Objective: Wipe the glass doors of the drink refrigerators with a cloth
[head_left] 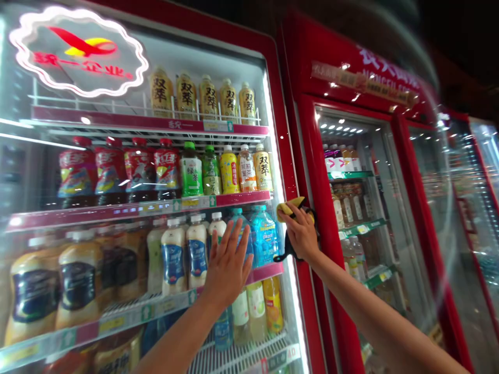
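My left hand [230, 259] is raised before the glass door [117, 213] of a red drinks fridge, fingers stretched out and slightly spread, holding nothing. Whether its palm touches the glass I cannot tell. Farther right, my right hand [302, 231] grips a folded yellow cloth [290, 208] at the door's red frame [286, 171]. A black part, perhaps a strap or the cloth's dark side, hangs below the fingers. Behind my left hand, inside the fridge, blue bottles [265, 236] and white-capped bottles [197, 252] are partly covered.
Shelves hold several rows of bottles, with yellow ones [208, 98] on top and red-capped ones [139, 166] below. A lit sign [80, 54] glows at upper left. A second red fridge [331, 62] stands close on the right, and more glass-fronted fridges [483, 156] continue beyond.
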The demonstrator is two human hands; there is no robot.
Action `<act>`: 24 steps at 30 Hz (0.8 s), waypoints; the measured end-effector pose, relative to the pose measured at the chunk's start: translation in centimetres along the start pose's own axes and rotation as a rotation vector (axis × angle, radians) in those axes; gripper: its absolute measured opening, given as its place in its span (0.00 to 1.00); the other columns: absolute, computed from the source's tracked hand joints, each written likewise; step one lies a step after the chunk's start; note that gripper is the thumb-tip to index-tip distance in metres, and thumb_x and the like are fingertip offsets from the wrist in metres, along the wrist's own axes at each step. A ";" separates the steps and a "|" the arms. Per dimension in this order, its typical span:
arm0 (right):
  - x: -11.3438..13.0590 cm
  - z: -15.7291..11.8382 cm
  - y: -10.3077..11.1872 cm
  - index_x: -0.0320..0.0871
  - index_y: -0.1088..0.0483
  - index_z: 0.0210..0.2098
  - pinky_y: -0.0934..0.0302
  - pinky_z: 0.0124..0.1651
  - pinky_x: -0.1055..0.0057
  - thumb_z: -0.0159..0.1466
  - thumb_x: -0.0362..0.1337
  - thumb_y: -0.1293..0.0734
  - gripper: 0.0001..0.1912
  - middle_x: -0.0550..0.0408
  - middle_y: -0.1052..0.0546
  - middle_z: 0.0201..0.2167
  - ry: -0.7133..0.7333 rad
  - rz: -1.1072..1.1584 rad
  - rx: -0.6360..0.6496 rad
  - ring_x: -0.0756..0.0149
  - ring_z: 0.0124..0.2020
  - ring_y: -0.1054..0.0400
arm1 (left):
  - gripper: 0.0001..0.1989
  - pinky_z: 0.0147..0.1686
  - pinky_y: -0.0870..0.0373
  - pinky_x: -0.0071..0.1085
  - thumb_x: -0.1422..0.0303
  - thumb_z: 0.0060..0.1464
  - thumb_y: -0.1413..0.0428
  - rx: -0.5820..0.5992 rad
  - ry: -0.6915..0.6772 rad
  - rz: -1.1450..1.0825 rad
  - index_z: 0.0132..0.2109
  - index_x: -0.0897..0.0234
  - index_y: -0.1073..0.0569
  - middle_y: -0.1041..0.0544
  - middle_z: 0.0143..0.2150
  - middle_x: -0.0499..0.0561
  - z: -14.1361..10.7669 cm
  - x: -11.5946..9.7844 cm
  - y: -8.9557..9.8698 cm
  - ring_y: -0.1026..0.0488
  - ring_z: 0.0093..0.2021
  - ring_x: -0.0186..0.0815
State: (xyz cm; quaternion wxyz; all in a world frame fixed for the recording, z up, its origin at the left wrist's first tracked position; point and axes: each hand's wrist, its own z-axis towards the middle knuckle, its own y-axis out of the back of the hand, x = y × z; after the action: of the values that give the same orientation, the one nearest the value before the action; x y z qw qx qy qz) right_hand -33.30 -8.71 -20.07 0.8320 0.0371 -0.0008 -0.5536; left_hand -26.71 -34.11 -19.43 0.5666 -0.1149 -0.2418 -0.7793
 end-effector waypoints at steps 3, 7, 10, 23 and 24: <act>1.1 5.4 -0.5 0.56 0.30 0.63 0.39 0.63 0.50 0.71 0.32 0.42 0.25 0.51 0.32 0.68 -0.105 0.006 -0.095 0.51 0.64 0.36 | 0.39 0.74 0.57 0.57 0.66 0.68 0.51 -0.019 0.029 0.007 0.77 0.56 0.64 0.48 0.77 0.57 0.3 0.3 0.3 0.53 0.77 0.49; 3.7 4.4 -0.6 0.59 0.32 0.65 0.39 0.62 0.49 0.72 0.36 0.40 0.24 0.54 0.35 0.70 -0.034 -0.013 -0.039 0.49 0.64 0.36 | 0.39 0.74 0.58 0.56 0.65 0.68 0.51 -0.020 0.051 0.024 0.77 0.57 0.63 0.47 0.77 0.58 0.1 0.5 0.3 0.54 0.77 0.48; 3.3 -0.1 0.1 0.64 0.32 0.65 0.39 0.63 0.51 0.71 0.35 0.38 0.25 0.58 0.34 0.70 0.226 0.005 0.103 0.51 0.63 0.35 | 0.38 0.74 0.58 0.56 0.66 0.68 0.51 -0.020 0.036 0.037 0.77 0.59 0.61 0.46 0.76 0.59 -0.9 0.9 0.8 0.54 0.77 0.48; 8.1 3.1 -0.7 0.64 0.35 0.66 0.39 0.64 0.47 0.71 0.33 0.40 0.28 0.58 0.37 0.71 0.126 0.005 0.085 0.48 0.64 0.36 | 0.39 0.74 0.59 0.57 0.66 0.67 0.51 0.016 0.053 0.095 0.77 0.60 0.62 0.47 0.76 0.60 -3.0 3.6 3.7 0.56 0.77 0.49; 7.8 2.1 -0.4 0.65 0.34 0.65 0.39 0.64 0.48 0.71 0.33 0.39 0.28 0.60 0.36 0.71 0.203 0.012 0.120 0.50 0.64 0.35 | 0.39 0.74 0.59 0.56 0.66 0.67 0.51 0.025 0.052 0.105 0.77 0.60 0.62 0.47 0.76 0.60 -3.4 3.8 4.0 0.56 0.77 0.49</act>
State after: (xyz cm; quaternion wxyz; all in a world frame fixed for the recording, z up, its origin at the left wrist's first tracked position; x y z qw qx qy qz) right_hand -30.75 -16.15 -18.33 0.8273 0.1426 0.0499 -0.5411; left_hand -23.93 -39.96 -19.63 0.6141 -0.1002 -0.2304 -0.7482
